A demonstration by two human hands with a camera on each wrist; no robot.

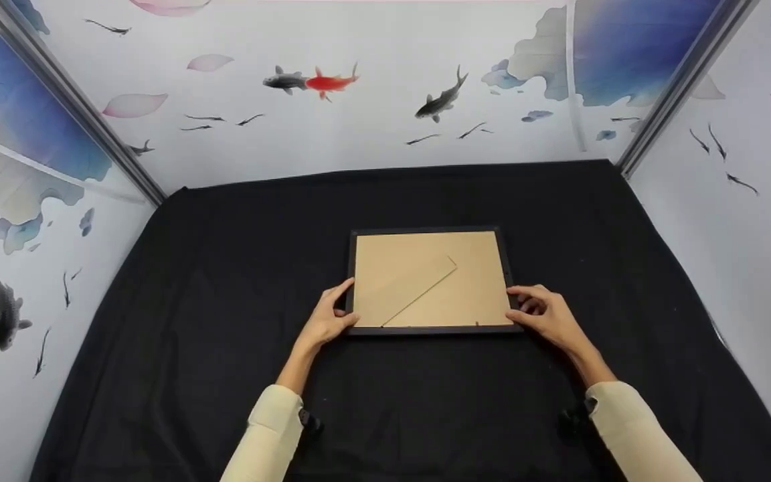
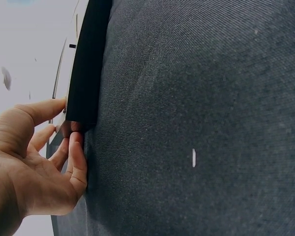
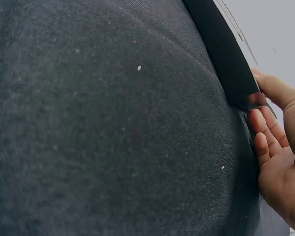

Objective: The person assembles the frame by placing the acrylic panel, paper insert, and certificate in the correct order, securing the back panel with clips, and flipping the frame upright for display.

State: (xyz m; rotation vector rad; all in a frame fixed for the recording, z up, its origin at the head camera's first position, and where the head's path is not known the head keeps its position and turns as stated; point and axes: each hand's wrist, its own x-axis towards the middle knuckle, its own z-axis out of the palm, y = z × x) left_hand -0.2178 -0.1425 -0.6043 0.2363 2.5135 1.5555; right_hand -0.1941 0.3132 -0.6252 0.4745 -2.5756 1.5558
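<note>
A black-edged picture frame [image 1: 425, 330] lies with its tan backing board [image 1: 385, 268] facing up on the black cloth. Cut at a slant across the board is a flat stand leg [image 1: 419, 278], lying level with it. My left hand [image 1: 324, 323] grips the frame's left edge near the front corner. At the opposite edge my right hand [image 1: 555, 323] holds the frame the same way. In the left wrist view, the thumb [image 2: 46, 109] lies on top while fingers reach the side and underside. The right wrist view shows similar contact along the frame's dark side [image 3: 223, 54].
Black cloth [image 1: 238, 268] covers the table, with small pale specks on it. White panels [image 1: 372, 134] printed with fish and leaves enclose the back and both sides, joined by metal posts [image 1: 687, 87] at the corners.
</note>
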